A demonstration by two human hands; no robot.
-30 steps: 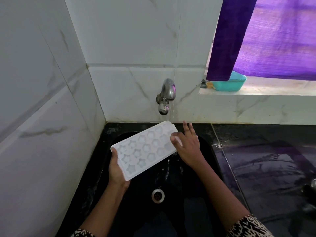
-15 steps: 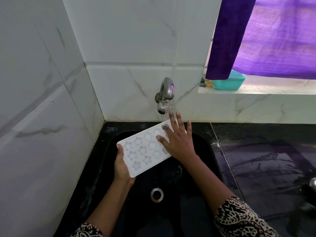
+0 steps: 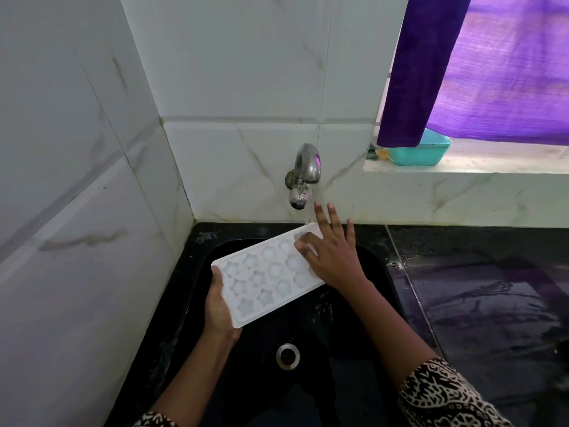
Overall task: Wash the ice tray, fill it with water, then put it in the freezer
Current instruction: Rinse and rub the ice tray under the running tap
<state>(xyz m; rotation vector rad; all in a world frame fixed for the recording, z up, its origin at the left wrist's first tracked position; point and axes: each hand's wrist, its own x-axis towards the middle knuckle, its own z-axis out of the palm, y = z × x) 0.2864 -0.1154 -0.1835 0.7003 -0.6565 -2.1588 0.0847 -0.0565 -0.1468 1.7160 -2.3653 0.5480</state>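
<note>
A white ice tray [image 3: 261, 278] with star-shaped cups is held tilted over the black sink [image 3: 378, 266], its far end under the running steel tap [image 3: 304, 171]. My left hand [image 3: 218, 306] grips the tray's near left end, thumb on its rim. My right hand [image 3: 331, 254] lies flat on the tray's far right end, fingers spread and straight, thumb pressing on the cups. A thin stream of water falls just left of my right fingers.
White marble tiles wall the sink at the left and back. A wet black counter [image 3: 480, 291] stretches to the right. On the window ledge stands a teal tub [image 3: 421, 151] under a purple curtain [image 3: 480, 66]. The drain [image 3: 288, 355] sits at the sink's bottom.
My right hand slid from the tray's right edge onto its top surface and now lies flat there. The tray moved slightly toward the tap.
</note>
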